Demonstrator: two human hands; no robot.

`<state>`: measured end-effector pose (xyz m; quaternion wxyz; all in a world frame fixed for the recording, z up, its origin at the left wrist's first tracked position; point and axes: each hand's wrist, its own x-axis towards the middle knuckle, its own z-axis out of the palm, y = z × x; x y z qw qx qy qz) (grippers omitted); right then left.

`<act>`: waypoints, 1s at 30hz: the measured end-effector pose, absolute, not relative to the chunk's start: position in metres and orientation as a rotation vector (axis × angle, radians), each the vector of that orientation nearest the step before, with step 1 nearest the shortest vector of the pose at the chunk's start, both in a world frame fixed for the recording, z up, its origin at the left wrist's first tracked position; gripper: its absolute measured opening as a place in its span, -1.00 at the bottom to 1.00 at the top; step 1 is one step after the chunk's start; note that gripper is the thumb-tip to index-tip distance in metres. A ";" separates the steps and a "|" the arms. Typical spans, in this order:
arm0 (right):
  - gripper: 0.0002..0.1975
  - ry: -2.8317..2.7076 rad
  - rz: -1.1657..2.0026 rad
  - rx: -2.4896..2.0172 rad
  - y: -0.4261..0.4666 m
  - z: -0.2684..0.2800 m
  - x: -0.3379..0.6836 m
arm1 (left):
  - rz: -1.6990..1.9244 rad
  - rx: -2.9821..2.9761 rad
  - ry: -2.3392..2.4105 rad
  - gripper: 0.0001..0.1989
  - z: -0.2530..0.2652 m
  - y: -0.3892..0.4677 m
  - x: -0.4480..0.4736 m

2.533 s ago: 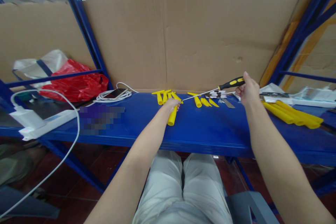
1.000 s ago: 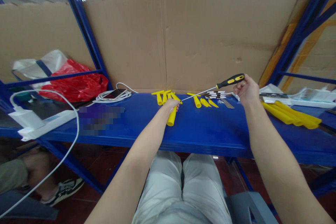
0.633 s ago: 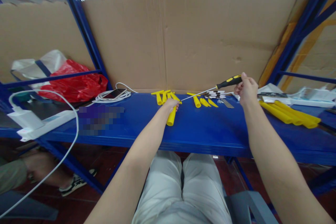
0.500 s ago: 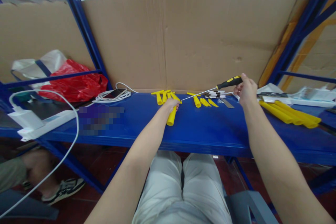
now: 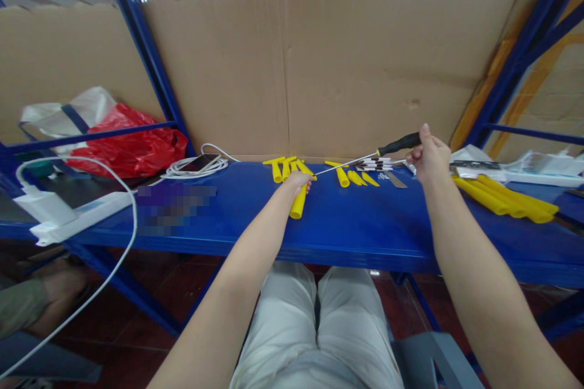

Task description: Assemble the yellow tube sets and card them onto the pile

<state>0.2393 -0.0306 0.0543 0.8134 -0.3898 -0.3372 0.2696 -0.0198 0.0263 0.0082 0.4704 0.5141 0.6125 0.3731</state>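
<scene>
Though apart, hands on tube and screwdriver

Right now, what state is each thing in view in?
Left hand, closed on yellow piece
Yellow piece, gripped, wide end toward the wearer
Right hand, closed on screwdriver handle
Screwdriver, slanting, handle end higher
Cable bundle, coiled
Charger, plugged into power strip
Red bag, crumpled
Long yellow pieces, lying side by side
Cardboard, standing upright, creased
</scene>
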 end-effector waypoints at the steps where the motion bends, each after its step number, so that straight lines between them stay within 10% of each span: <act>1: -0.59 -0.708 0.581 -0.828 -0.031 0.055 0.239 | 0.916 1.262 1.496 -0.85 0.008 0.026 -0.020; 30: -0.72 -0.694 0.682 -0.705 -0.024 0.055 0.242 | 0.911 1.264 1.516 -0.86 0.007 0.029 -0.018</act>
